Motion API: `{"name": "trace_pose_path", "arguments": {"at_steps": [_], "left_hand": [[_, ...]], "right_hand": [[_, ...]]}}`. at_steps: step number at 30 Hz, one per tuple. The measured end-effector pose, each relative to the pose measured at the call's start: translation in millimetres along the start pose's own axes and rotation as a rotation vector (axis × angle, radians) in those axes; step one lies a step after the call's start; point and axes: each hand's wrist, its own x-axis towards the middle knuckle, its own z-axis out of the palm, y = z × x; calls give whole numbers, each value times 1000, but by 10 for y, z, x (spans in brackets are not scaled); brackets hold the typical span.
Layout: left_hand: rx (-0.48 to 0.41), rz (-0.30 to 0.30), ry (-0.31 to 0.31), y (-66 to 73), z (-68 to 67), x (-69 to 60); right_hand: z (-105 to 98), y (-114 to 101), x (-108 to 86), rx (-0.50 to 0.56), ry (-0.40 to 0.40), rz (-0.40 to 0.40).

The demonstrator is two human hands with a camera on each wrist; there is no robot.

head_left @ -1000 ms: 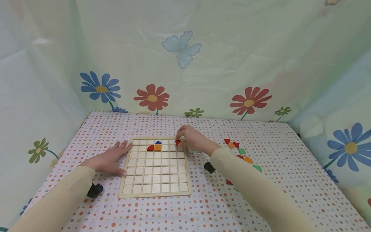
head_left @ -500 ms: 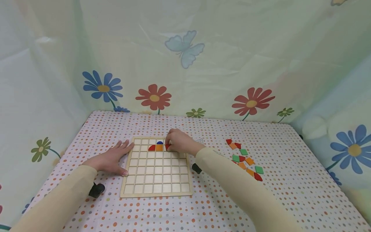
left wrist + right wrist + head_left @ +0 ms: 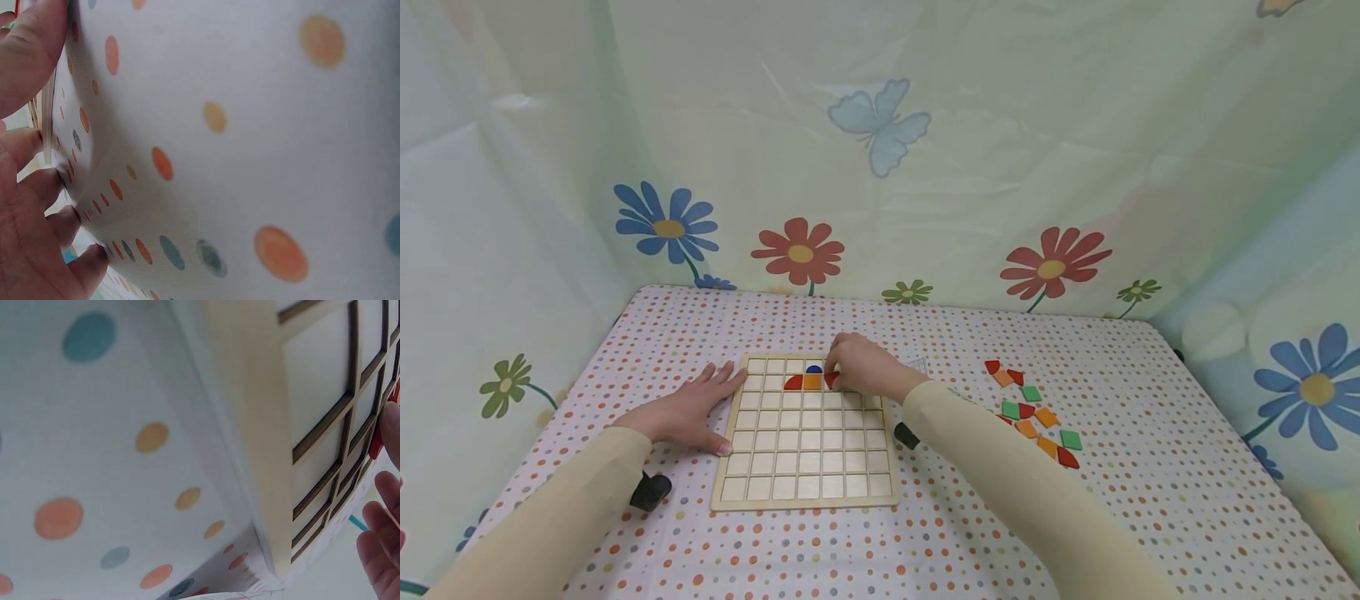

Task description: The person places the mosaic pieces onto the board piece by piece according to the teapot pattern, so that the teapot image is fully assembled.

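A square wooden grid board (image 3: 799, 440) lies on the table. In its upper rows sit a red quarter-round tile (image 3: 793, 382), an orange square tile (image 3: 812, 382) and a blue rounded tile (image 3: 814, 369). My right hand (image 3: 867, 367) pinches another red tile (image 3: 831, 379) at the cell right of the orange one; the fingers partly cover it. In the right wrist view the thumb presses a red tile (image 3: 376, 442) at the grid. My left hand (image 3: 688, 410) rests with spread fingers along the board's left edge, thumb and fingertips by the frame.
Loose red, orange and green tiles (image 3: 1030, 392) lie scattered on the dotted tablecloth (image 3: 1150, 467) right of the board, some hidden behind the right sleeve. A pale gridded item (image 3: 919, 364) shows partly behind the right wrist. A printed curtain (image 3: 970, 167) stands behind the table.
My right hand has moved left from the board's upper right corner with the red tile, to the cell beside the orange tile. The left hand has stayed in place.
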Motion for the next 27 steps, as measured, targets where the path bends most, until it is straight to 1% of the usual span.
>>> {"name": "trace_pose_path", "arguments": {"at_steps": [4,10,12,15,20,23,27], "left_hand": [[2,4,0,-3,-2,-4],[-2,3,-3,9,-4,-8],[-1,-1,-2,15,-6,-10],[2,-4,-1,23,-10,-13],[-1,-13,-4,20,3,-6],[-5,-12,-4,13,5,-8],[-3,-4,-3,11,-9,-14]], "right_hand": [[1,-2,-9,-21,-5,-17],[-12,-12,-26,-2,-11,-13],[-27,-23,-38,3,-4,1],[-46,-55,-57,-11,16,49],[-26,-107,-62,-103,35,124],[-14,-119,-63,-122,41,130],[-18,-109,-69,-79,40,116]]}}
